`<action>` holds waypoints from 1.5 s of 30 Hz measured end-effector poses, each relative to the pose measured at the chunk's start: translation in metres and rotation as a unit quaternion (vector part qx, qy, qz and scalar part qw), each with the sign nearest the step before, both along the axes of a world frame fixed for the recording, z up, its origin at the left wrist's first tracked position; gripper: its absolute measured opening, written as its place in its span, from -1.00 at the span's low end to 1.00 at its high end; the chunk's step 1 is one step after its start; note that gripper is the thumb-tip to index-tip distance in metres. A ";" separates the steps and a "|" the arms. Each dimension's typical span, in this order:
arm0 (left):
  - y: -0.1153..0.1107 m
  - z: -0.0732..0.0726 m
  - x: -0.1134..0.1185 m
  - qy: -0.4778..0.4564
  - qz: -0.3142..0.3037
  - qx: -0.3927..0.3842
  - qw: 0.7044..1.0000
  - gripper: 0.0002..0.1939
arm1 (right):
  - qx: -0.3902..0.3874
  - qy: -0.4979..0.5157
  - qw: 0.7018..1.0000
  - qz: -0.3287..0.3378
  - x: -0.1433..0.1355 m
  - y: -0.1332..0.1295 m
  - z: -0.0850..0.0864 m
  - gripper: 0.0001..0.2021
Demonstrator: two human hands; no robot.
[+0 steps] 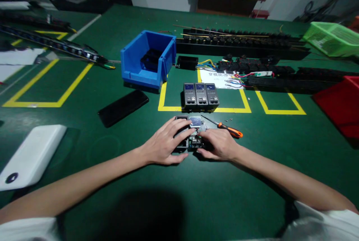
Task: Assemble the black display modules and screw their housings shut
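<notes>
An open black plastic housing (183,144) lies on the green table under my left hand (165,140). The fingers of that hand stretch across the housing, with the thumb along its near side; its fingertips reach the circuit board beside it. The green circuit board (195,136), topped by a small display screen (195,121), sits against the housing's right side. My right hand (220,144) has index finger and thumb closed around the board's right edge. Just beyond that hand lies a screwdriver (230,130) with an orange and black handle, near a few small screws (228,120).
Three assembled display modules (201,97) stand in a row behind the hands. A blue bin (141,78) holds black parts. Left are a black phone (123,108) and a white power bank (33,155). Black wired strips (269,80), a green basket (333,39) and a red bin (339,106) lie right.
</notes>
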State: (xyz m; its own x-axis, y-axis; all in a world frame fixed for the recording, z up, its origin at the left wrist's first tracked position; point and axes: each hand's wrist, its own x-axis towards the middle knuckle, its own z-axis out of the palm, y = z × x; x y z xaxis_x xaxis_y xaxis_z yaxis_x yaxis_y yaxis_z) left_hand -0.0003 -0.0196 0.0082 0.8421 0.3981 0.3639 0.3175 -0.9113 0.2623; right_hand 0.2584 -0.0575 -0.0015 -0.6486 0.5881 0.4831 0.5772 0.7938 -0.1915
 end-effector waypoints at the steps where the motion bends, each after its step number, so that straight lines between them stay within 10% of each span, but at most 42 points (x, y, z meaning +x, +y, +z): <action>1: 0.002 0.002 -0.001 -0.008 0.000 0.005 1.000 -0.24 | 0.005 0.002 1.000 0.005 0.000 0.000 0.000 -0.67; 7: 0.036 0.023 -0.032 -0.005 0.195 0.034 0.980 -0.39 | 0.036 0.036 0.999 0.020 0.009 -0.008 0.008 -0.80; 14: 0.076 0.016 -0.103 0.167 0.440 -0.028 0.882 -0.26 | 0.046 0.035 0.998 -0.014 0.034 -0.021 0.009 -0.88; 45: 0.076 0.016 -0.113 0.169 0.440 -0.075 0.879 -0.35 | 0.004 0.022 1.000 -0.013 0.035 -0.020 -0.002 -0.80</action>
